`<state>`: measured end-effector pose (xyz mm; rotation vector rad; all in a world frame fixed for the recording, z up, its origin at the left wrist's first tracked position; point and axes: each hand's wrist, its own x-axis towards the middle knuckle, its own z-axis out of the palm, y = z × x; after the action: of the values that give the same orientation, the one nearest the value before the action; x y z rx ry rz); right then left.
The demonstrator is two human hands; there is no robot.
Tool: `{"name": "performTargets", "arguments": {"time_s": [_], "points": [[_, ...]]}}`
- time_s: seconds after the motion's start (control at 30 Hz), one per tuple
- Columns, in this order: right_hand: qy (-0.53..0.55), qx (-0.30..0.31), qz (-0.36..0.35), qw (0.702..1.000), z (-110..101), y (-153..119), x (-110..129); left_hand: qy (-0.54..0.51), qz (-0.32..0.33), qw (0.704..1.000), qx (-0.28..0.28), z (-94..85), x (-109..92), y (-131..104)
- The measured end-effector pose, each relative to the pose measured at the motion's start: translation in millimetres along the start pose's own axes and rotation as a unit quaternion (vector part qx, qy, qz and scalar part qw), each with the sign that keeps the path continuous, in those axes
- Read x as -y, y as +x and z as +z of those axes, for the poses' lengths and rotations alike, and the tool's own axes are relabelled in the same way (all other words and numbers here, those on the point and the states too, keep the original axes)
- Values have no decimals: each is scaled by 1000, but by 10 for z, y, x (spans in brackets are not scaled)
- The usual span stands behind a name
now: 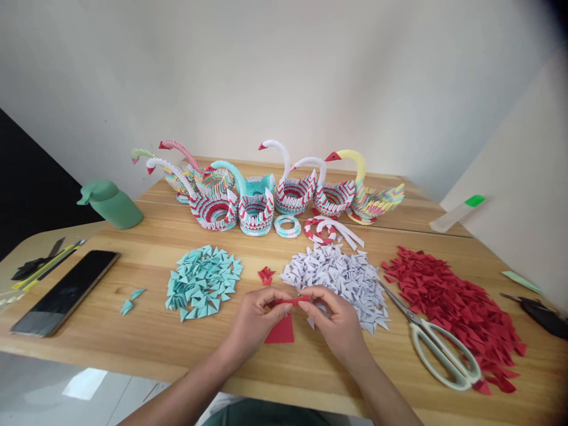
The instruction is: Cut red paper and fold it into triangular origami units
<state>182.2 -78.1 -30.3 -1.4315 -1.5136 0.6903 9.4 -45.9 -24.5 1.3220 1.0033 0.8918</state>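
Note:
Between the fingertips of both hands is a small folded red paper strip, held level above the table. My left hand pinches its left end and my right hand pinches its right end. Below them a flat red paper sheet lies on the wood, partly covered by my left hand. Just beyond the fingers sits a little group of folded red pieces. A heap of white folded paper triangles spreads behind my right hand, and a teal heap lies to the left.
Several folded-paper swans stand along the back, with paper rings before them. To the right are scissors and a red triangle heap. A phone and a green bottle are on the left; a glue bottle stands back right.

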Motion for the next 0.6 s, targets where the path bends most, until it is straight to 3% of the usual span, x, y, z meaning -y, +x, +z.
{"name": "performTargets", "arguments": {"time_s": [0.27, 0.6], "points": [[-14, 9, -13, 1000, 3, 1, -4, 2, 8, 1000, 0, -4, 22, -3], [-29, 65, -55, 996, -16, 56, 76, -28, 26, 999, 17, 12, 54, 9]]}}
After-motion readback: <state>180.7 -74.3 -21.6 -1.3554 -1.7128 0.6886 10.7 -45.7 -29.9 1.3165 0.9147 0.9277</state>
